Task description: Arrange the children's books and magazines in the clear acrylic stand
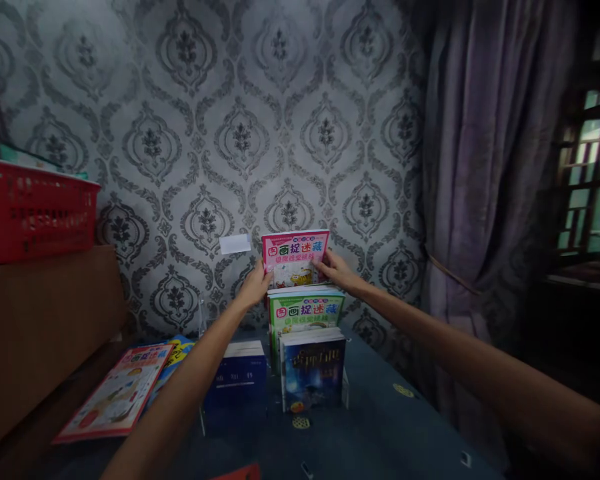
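Between my two hands is a pink-covered picture book (295,257), held upright by its side edges. My left hand (255,285) grips its left edge, and my right hand (336,270) grips its right edge with the thumb on the cover. Directly in front of it stands a green-covered book (307,310) of the same series, which hides the pink book's lower part. A dark blue book (313,373) with a night-scene cover stands foremost in the row. Left of that row is a plain blue book or box (240,377) with white lettering.
A red-bordered picture book (123,393) lies at the left, overlapping a blue-and-yellow one (177,357). Behind them a cardboard box (50,320) carries a red plastic basket (37,210). Patterned wallpaper backs the dark table (380,427); a curtain (480,167) hangs at right.
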Action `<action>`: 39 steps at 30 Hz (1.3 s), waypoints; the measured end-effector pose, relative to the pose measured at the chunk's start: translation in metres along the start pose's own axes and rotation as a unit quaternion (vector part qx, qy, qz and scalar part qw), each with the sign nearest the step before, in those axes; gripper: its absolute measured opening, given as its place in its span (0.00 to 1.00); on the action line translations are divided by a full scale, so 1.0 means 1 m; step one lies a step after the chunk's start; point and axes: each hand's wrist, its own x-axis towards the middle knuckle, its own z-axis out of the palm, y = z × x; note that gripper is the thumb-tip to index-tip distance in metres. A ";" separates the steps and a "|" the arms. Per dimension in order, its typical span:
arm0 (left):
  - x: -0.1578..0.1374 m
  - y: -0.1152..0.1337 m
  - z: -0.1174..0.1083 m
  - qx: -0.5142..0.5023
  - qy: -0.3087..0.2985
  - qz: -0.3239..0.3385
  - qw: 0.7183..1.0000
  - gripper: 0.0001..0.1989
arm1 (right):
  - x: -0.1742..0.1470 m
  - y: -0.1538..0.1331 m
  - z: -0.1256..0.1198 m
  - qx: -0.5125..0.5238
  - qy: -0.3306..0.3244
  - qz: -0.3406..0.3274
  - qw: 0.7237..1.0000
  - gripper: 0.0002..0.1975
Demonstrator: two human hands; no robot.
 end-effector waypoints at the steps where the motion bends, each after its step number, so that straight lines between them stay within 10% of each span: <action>1: 0.000 0.000 -0.001 -0.004 -0.005 0.000 1.000 0.14 | 0.000 0.001 0.000 0.000 -0.004 0.002 1.000 0.23; 17: 0.008 -0.003 0.000 -0.027 -0.009 0.011 1.000 0.16 | 0.006 0.014 0.003 0.004 0.032 -0.039 0.999 0.23; 32: 0.007 -0.006 -0.014 -0.027 -0.045 -0.021 0.998 0.08 | -0.005 0.010 0.002 0.001 0.012 0.085 0.996 0.17; 39: -0.034 0.009 -0.038 0.041 -0.003 0.009 0.999 0.06 | -0.034 0.012 0.009 -0.013 0.123 0.114 0.986 0.21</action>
